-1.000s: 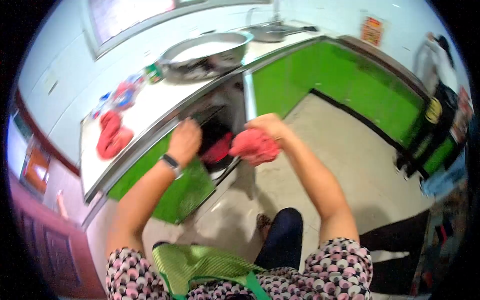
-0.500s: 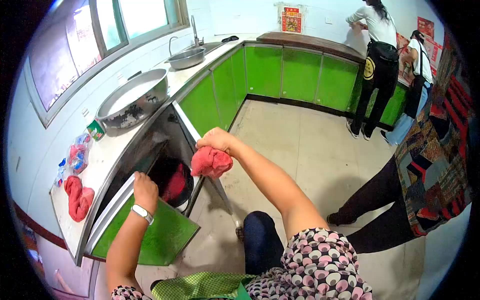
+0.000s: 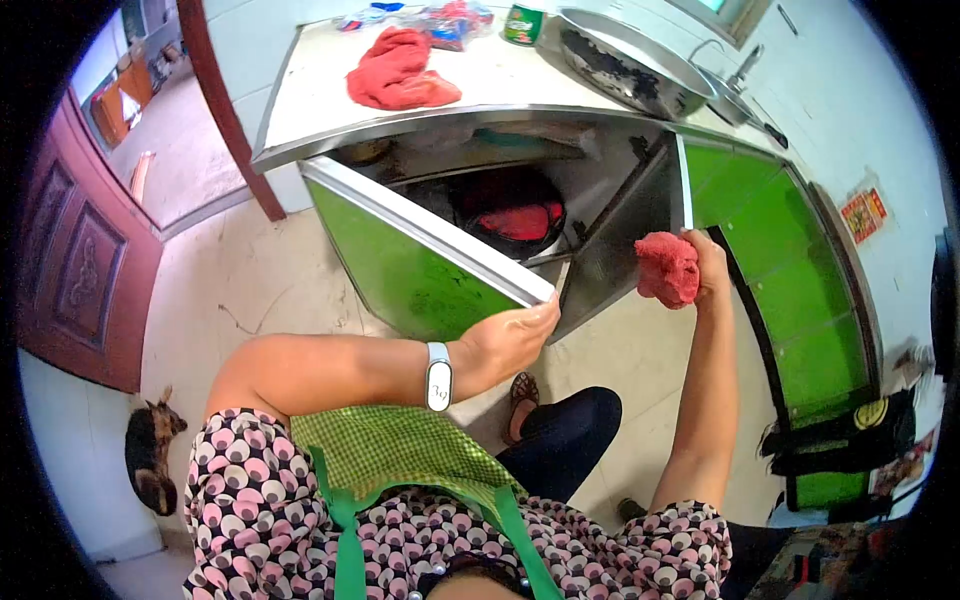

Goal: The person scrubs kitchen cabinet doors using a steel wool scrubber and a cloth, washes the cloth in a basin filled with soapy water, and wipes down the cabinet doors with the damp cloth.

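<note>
With a watch on its wrist, my left hand (image 3: 508, 345) grips the free edge of the left green cabinet door (image 3: 410, 262), which stands open. A red cloth (image 3: 667, 270) is bunched in my right hand (image 3: 708, 265), beside the edge of the right cabinet door (image 3: 684, 185). Between the two doors, the cabinet's inside shows a dark container with something red (image 3: 518, 220) in it. Another red cloth (image 3: 400, 75) lies on the white counter (image 3: 310, 105) above the left door.
A large metal basin (image 3: 635, 70), a green can (image 3: 523, 24) and plastic bags (image 3: 450, 25) sit on the counter. A dog (image 3: 152, 450) lies by the wall at the left. Other people's dark clothing (image 3: 840, 430) shows at the right.
The view has swung left. The left door has been pulled further open by my left hand. My right hand still holds the red cloth, now at the right door's edge.
</note>
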{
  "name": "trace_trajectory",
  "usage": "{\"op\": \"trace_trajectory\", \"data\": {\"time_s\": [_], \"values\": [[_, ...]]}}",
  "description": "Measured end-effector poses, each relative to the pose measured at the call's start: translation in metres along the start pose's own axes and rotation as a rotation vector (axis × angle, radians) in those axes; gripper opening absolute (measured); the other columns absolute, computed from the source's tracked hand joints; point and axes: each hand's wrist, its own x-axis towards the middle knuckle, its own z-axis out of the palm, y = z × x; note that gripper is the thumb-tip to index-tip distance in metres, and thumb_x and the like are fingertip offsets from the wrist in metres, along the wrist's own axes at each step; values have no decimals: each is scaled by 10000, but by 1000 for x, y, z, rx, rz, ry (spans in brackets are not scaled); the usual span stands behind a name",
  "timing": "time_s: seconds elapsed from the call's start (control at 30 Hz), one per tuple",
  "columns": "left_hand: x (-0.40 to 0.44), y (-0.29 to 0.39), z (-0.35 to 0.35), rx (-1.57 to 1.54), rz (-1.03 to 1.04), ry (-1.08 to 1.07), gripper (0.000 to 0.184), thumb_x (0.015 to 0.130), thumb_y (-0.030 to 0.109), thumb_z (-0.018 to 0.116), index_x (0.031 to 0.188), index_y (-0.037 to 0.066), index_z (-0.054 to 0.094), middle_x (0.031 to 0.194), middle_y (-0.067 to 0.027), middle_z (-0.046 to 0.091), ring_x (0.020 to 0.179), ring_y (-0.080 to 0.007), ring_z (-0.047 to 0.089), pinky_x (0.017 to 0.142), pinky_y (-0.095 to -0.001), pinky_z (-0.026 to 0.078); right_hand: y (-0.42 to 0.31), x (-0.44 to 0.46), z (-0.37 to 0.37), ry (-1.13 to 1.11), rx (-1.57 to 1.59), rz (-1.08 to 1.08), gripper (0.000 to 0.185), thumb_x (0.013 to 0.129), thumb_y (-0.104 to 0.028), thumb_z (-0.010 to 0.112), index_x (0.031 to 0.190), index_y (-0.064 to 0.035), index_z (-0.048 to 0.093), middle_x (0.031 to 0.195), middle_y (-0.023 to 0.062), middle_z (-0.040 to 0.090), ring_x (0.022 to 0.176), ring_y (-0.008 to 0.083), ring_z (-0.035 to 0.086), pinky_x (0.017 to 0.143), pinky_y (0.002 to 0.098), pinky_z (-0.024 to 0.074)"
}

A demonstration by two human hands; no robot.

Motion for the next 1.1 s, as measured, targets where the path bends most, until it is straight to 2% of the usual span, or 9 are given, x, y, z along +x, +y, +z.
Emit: {"op": "trace_trajectory", "data": {"time_s": [0.4,0.47,0.53,0.6,0.67,0.73,0.8,1.0,1.1], "values": [[-3,4,-5,71,-7,94,387,803,274,407,1052,65,618,1117,-84,552,1152,-258,386,1043,-450,144,0,31,101,108,342,87,171,779,-139,600,811,22,552,749,107,596,623,206,589,553,330,492],[-4,6,-6,91,-11,98,411,796,260,403,1088,29,577,1146,-101,526,1159,-254,386,1048,-413,170,-6,19,111,118,316,102,267,809,-219,579,893,32,549,847,131,602,719,218,599,618,352,501],[-8,5,-10,104,-18,108,441,788,246,399,1124,-7,535,1175,-118,500,1166,-249,386,1053,-376,195,-38,-21,121,-431,571,246,410,833,-340,537,1006,31,530,968,144,586,849,232,589,720,370,498],[-16,4,-16,98,22,103,445,790,245,397,1132,-11,526,1172,-127,502,1167,-251,384,1053,-378,190,-57,-56,135,-386,555,247,536,838,-451,474,1095,19,503,1056,155,560,956,264,558,818,389,469],[-10,21,-7,119,31,89,440,794,245,393,1132,-3,528,1180,-121,497,1172,-252,379,1053,-382,187,-74,-89,146,-630,330,-144,480,804,-342,583,1118,11,497,1068,153,554,962,283,558,849,379,446],[-11,27,-6,137,46,73,435,799,245,390,1132,5,529,1188,-116,492,1178,-253,373,1053,-386,184,-80,-123,160,-641,-280,-403,418,721,-162,683,1098,-54,538,1012,122,547,912,263,546,823,338,435],[-13,25,-8,24,-48,189,419,812,244,379,1129,17,533,1191,-108,484,1170,-239,376,1052,-389,184,-75,-126,185,-886,-617,-821,503,612,-52,720,1084,-117,558,952,111,511,905,243,503,800,319,415],[-8,45,5,180,-133,174,377,863,205,329,1117,1,519,1179,-144,480,1141,-221,392,1037,-305,210,-85,-108,262,-941,-657,-833,355,629,-21,655,962,-96,560,852,90,415,849,263,434,788,341,374],[-11,42,1,145,-62,190,369,872,175,323,1144,-9,493,1178,-150,477,1122,-224,402,1026,-321,230,-88,-87,315,-932,-654,-1037,289,653,-58,635,932,-80,562,885,134,454,861,300,470,772,357,407]]}}
